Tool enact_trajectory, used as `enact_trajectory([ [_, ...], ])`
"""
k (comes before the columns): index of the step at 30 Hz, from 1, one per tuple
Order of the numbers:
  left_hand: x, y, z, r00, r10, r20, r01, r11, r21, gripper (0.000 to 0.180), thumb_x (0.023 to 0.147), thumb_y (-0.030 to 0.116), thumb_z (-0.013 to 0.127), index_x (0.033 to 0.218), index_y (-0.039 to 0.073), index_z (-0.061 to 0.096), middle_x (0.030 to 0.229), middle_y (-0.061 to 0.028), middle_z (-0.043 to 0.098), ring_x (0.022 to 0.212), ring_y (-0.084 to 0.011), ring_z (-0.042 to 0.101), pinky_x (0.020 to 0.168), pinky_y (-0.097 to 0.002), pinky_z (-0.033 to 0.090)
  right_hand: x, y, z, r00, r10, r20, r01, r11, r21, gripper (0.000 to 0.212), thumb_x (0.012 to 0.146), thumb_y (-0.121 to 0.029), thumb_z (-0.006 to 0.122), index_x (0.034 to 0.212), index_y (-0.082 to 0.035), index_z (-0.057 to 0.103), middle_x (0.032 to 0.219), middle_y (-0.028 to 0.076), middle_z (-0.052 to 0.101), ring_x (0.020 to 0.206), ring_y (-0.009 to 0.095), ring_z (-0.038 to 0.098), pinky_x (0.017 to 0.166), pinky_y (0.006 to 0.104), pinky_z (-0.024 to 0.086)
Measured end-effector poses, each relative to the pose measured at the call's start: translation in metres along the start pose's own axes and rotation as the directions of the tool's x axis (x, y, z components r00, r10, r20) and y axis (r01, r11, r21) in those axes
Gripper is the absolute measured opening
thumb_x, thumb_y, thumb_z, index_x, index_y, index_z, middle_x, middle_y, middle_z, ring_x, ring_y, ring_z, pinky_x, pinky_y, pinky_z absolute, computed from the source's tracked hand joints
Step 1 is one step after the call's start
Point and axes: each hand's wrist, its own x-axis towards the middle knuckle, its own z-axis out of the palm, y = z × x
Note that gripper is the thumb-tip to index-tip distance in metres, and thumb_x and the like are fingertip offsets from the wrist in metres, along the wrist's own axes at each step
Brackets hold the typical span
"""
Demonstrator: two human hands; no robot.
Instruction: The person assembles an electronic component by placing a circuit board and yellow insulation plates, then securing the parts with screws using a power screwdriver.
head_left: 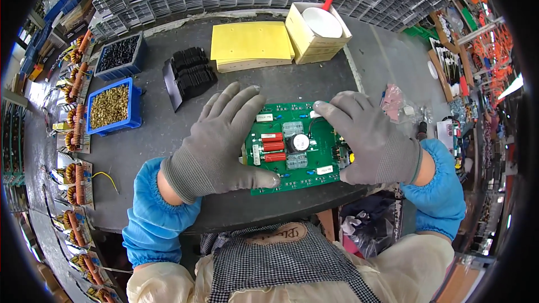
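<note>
A green circuit board [323, 147] lies flat near the front edge of the dark table. It carries red cylindrical parts [274, 147], a round white-topped component [301, 142], clear plastic blocks and small white labels. My left hand [219, 140], in a grey glove, spans the board's left side, its fingers toward the far corner and its thumb at the near edge. On the opposite side my right hand [375, 137], gloved alike, grips the right edge, fingertips resting on the far right corner. Both hands hold the board between them; its right end is partly hidden.
To the left stand a blue bin of brass-coloured small parts [110, 105] and a bin of black parts [119, 56]. Behind the board are black stacked pieces [191, 73], yellow sheets [251, 42] and a wooden box [317, 42]. Copper-coil boards [77, 182] line the left edge.
</note>
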Motion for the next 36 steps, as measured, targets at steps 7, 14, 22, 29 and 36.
enact_trajectory([
  [7,0.000,-0.001,-0.007,0.999,0.023,0.044,-0.025,0.999,0.039,0.136,0.058,0.088,0.075,0.150,-0.004,0.037,0.152,-0.0297,0.042,0.148,-0.0497,0.032,0.123,-0.0593,0.025,0.004,0.001,-0.003,0.999,-0.014,0.047,0.012,0.999,0.048,0.092,0.057,-0.020,0.080,0.141,0.002,0.050,0.118,0.019,0.055,0.115,0.037,0.057,0.105,0.0481,0.046],
  [14,0.002,0.010,-0.007,0.997,0.008,0.071,-0.017,0.992,0.128,0.139,0.055,0.090,0.076,0.150,-0.004,0.036,0.152,-0.0293,0.042,0.148,-0.0468,0.034,0.123,-0.0607,0.024,-0.002,-0.004,0.000,1.000,-0.003,0.018,0.003,1.000,0.027,0.090,0.060,-0.022,0.081,0.141,0.003,0.050,0.118,0.020,0.055,0.117,0.038,0.057,0.103,0.0494,0.046],
  [22,0.003,0.020,-0.012,0.999,0.038,0.023,-0.041,0.979,0.201,0.139,0.052,0.090,0.076,0.143,-0.009,0.040,0.142,-0.0326,0.049,0.137,-0.0513,0.046,0.117,-0.0559,0.035,-0.004,-0.002,0.005,0.997,-0.075,-0.027,0.075,0.997,0.008,0.091,0.061,-0.022,0.082,0.140,0.010,0.048,0.117,0.023,0.054,0.115,0.040,0.053,0.100,0.0503,0.045],
  [29,0.005,0.019,-0.009,0.997,0.062,0.036,-0.069,0.965,0.252,0.139,0.053,0.092,0.074,0.141,-0.011,0.041,0.139,-0.0335,0.051,0.135,-0.0508,0.048,0.116,-0.0554,0.037,-0.008,0.003,0.012,0.998,-0.057,-0.007,0.057,0.998,0.021,0.111,0.052,-0.028,0.093,0.145,0.007,0.043,0.125,0.024,0.050,0.126,0.044,0.050,0.106,0.0522,0.044],
  [36,0.002,0.024,-0.011,0.992,-0.004,0.128,-0.034,0.955,0.296,0.140,0.054,0.089,0.075,0.145,-0.010,0.036,0.144,-0.0308,0.047,0.140,-0.0442,0.045,0.120,-0.0529,0.032,-0.011,-0.004,0.012,0.998,-0.034,0.045,0.035,0.999,-0.009,0.113,0.055,-0.028,0.094,0.147,0.008,0.041,0.125,0.024,0.051,0.124,0.041,0.051,0.105,0.0490,0.045],
])
